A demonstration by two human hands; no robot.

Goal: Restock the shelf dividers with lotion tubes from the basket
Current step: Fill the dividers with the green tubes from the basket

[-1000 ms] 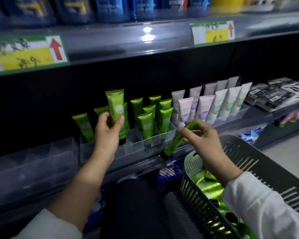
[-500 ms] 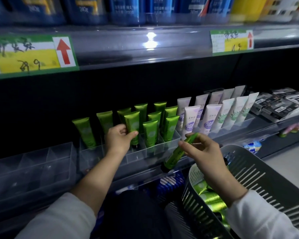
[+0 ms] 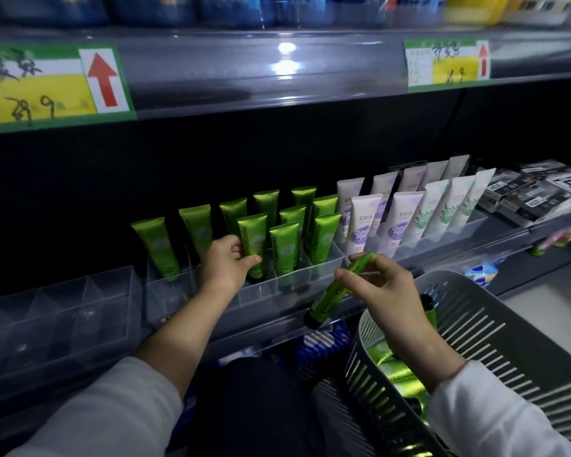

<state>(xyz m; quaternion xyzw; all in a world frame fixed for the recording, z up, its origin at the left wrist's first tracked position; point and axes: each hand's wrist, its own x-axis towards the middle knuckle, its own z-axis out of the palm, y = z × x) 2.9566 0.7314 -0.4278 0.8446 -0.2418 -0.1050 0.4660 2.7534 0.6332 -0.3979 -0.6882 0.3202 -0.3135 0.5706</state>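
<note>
Several green lotion tubes stand cap-down in the clear shelf dividers [image 3: 323, 263] at mid-shelf. My left hand [image 3: 226, 263] is closed around one upright green tube [image 3: 254, 240] that sits in a front compartment. In front of the shelf edge, my right hand [image 3: 381, 286] pinches another green tube [image 3: 332, 296], which is tilted with its black cap pointing down-left. The grey slatted basket [image 3: 495, 328] sits at the lower right below my right hand, with more green tubes [image 3: 394, 374] lying inside.
An unfilled clear divider tray [image 3: 56, 308] sits left of the green tubes. White and lilac tubes [image 3: 402, 211] fill the dividers to the right, then dark boxed goods [image 3: 528, 192]. An upper shelf with price tags [image 3: 51, 85] overhangs. Another person's hand [image 3: 567, 234] shows at the far right edge.
My left hand has lowered its green tube from above the row down into a front divider compartment and still grips it. The right hand stays in place with its tilted tube.
</note>
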